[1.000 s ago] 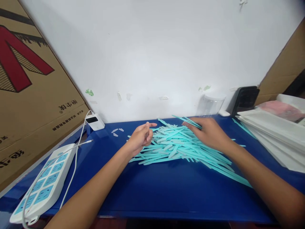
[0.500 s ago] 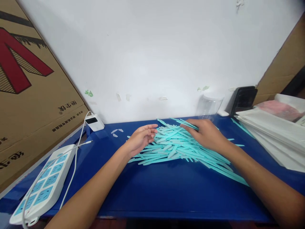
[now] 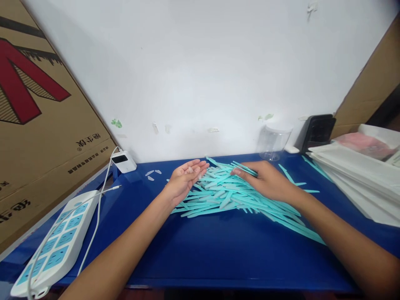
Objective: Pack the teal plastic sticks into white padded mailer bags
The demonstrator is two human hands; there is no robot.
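A heap of thin teal sticks point(image 3: 215, 196), some with greyish ends, is spread over the blue table point(image 3: 218, 254). Above the heap's right side, my right hand point(image 3: 262, 177) is closed around several teal sticks point(image 3: 242, 166), whose tips point left. At the heap's left edge my left hand point(image 3: 184, 179) is turned palm up, fingers extended and thumb bent across. Small translucent caps point(image 3: 190, 169) lie in it by the thumb and fingers. Similar translucent pieces point(image 3: 150, 178) are scattered on the table to its left.
A clear plastic jar point(image 3: 275, 141) and a black stand point(image 3: 318, 133) are by the wall. White trays point(image 3: 353, 171) are stacked at the right. Along the left are a white power strip point(image 3: 59, 237), a cabled white device point(image 3: 124, 161) and a large cardboard box point(image 3: 56, 125).
My left hand has turned more palm up, and small translucent pieces now show in it. My right hand has moved slightly down with its sticks; another stick shows behind it.
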